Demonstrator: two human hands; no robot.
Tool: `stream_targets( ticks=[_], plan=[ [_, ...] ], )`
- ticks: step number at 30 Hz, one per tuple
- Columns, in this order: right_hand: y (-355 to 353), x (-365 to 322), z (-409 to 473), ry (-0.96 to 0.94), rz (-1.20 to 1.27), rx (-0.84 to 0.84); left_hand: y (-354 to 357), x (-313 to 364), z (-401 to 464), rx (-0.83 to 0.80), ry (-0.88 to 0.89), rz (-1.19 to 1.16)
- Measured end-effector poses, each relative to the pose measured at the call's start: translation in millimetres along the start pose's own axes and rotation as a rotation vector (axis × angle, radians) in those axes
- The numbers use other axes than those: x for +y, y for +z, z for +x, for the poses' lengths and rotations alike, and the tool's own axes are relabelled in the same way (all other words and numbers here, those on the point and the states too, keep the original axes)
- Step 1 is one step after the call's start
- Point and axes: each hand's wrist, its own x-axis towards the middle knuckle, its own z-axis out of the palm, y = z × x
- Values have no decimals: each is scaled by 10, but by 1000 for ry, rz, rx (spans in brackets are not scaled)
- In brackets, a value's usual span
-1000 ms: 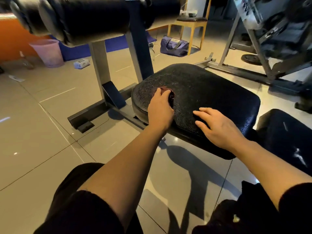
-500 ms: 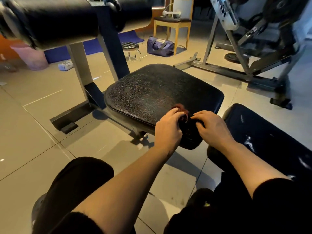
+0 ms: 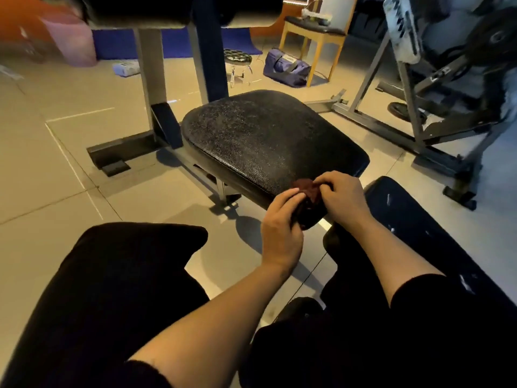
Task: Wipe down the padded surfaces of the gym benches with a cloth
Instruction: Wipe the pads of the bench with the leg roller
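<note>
Both my hands have the cloth [image 3: 306,189]: left hand [image 3: 281,233] and right hand [image 3: 345,198] each pinch it at the near edge of the black pad [image 3: 268,138]. Tiled floor [image 3: 56,197] around, blue bag [image 3: 285,69] by a wooden chair [image 3: 314,32], weight rack [image 3: 436,79] right.

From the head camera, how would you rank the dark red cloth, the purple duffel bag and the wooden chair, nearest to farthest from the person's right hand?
1. Dark red cloth: pinched by the right hand, at the seat pad's near corner.
2. Purple duffel bag: on the floor beyond the pad.
3. Wooden chair: behind the bag, farthest back.
</note>
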Motion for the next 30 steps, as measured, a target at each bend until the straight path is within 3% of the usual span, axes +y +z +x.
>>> stream_targets(
  ticks=[4, 6, 8, 11, 13, 18, 21, 27, 30],
  plan=[
    [7, -130, 69, -87, -42, -60, -124, -84, 293, 516, -388, -36],
    [118, -186, 105, -161, -100, -85, -185, -137, 467, 610, -576, -77],
    [298, -191, 107, -209, -129, -99, -163, -186, 523, 598, -589, -84],
    [520, -168, 103, -252, -167, 15, -1, -204, 334, 507, -394, -14],
    [560, -169, 149, -305, -231, 68, 94, -195, 174, 494, -395, -20],
    [583, -197, 251, -379, -216, 44, -62, -312, 269, 762, -766, -76],
    [664, -240, 251, -412, -194, 36, -162, -459, 548, 777, -866, -187],
    [662, -261, 292, -426, -220, 28, 148, -358, -91, 547, -598, -82],
    [643, -236, 298, -458, -217, 13, 55, -382, 114, 683, -641, -61]
  ],
)
